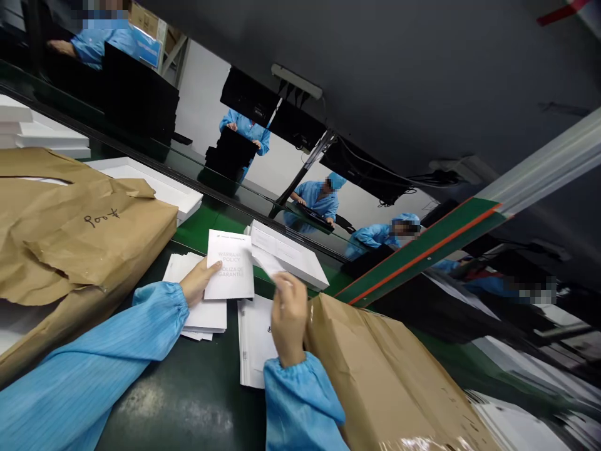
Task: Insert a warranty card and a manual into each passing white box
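White warranty booklet (230,264) held upright above white paper stacks (201,313).

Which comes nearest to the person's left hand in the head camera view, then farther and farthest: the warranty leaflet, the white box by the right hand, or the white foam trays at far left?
1. Warranty leaflet: held in the left hand itself.
2. White box: just right of the leaflet, above the right hand.
3. White foam trays: stacked far off at upper left.
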`<state>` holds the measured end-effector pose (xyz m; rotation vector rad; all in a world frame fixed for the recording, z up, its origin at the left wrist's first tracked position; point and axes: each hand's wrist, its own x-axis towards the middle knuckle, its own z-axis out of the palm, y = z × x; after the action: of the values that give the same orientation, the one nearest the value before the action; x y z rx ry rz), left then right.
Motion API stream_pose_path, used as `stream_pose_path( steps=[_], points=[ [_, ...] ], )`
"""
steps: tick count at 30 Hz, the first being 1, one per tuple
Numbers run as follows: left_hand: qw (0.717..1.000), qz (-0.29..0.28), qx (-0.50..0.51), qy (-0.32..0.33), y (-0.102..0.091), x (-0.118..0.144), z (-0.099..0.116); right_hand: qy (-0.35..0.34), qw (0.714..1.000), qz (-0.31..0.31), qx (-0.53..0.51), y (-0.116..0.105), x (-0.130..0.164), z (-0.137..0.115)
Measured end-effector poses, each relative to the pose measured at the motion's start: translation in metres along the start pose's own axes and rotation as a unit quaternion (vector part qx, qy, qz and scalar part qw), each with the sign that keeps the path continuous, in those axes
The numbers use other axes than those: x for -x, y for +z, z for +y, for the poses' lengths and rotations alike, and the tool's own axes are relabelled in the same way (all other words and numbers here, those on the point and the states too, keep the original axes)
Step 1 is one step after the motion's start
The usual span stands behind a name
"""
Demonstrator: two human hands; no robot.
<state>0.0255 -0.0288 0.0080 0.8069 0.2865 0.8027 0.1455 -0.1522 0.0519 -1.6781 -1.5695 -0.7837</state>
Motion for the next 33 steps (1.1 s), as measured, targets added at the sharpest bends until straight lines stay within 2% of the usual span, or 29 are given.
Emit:
stream_pose_path(
  steps=[2,4,7,13,16,18,20,22,23,25,27,28,29,31,33],
  points=[
    [0.999,-0.025,-0.004,0.026,-0.001,0.000,0.000,-0.052,0.993,-0.106,0.014,0.022,0.002,-0.008],
    [0.998,-0.036,-0.011,0.056,-0.001,-0.001,-0.001,-0.074,0.982,-0.174,0.025,0.037,0.007,-0.013],
    [0.996,-0.033,-0.030,0.082,-0.001,-0.003,-0.002,-0.091,0.972,-0.215,0.022,0.044,0.013,-0.012],
    [0.990,0.003,-0.103,0.094,-0.001,-0.005,-0.008,-0.096,0.956,-0.270,-0.057,0.039,0.019,0.005],
    [0.985,0.017,-0.137,0.100,-0.001,-0.005,-0.011,-0.100,0.949,-0.273,-0.121,0.040,0.022,0.010],
    [0.982,0.034,-0.152,0.104,-0.001,-0.005,-0.011,-0.083,0.956,-0.240,-0.149,0.041,0.023,0.012],
    [0.978,0.057,-0.162,0.116,0.000,-0.005,-0.011,-0.003,0.972,-0.163,-0.166,0.043,0.023,0.015],
    [0.972,0.084,-0.171,0.137,0.001,-0.005,-0.011,0.134,0.964,-0.085,-0.211,0.045,0.022,0.020],
    [0.968,0.096,-0.176,0.149,0.002,-0.005,-0.012,0.206,0.941,-0.068,-0.258,0.045,0.022,0.022],
    [0.962,0.111,-0.181,0.169,0.001,-0.005,-0.013,0.318,0.858,-0.093,-0.392,0.045,0.022,0.025],
    [0.959,0.123,-0.182,0.177,0.001,-0.006,-0.014,0.374,0.754,-0.158,-0.517,0.043,0.022,0.025],
    [0.959,0.130,-0.179,0.178,0.000,-0.006,-0.014,0.389,0.711,-0.187,-0.556,0.042,0.022,0.023],
    [0.960,0.133,-0.173,0.174,0.000,-0.006,-0.014,0.401,0.680,-0.204,-0.579,0.041,0.022,0.021],
    [0.972,0.109,-0.148,0.148,0.001,-0.005,-0.013,0.422,0.653,-0.200,-0.596,0.038,0.022,0.017],
    [0.986,0.048,-0.122,0.101,0.002,-0.003,-0.012,0.435,0.658,-0.161,-0.594,0.036,0.021,0.013]
  ],
)
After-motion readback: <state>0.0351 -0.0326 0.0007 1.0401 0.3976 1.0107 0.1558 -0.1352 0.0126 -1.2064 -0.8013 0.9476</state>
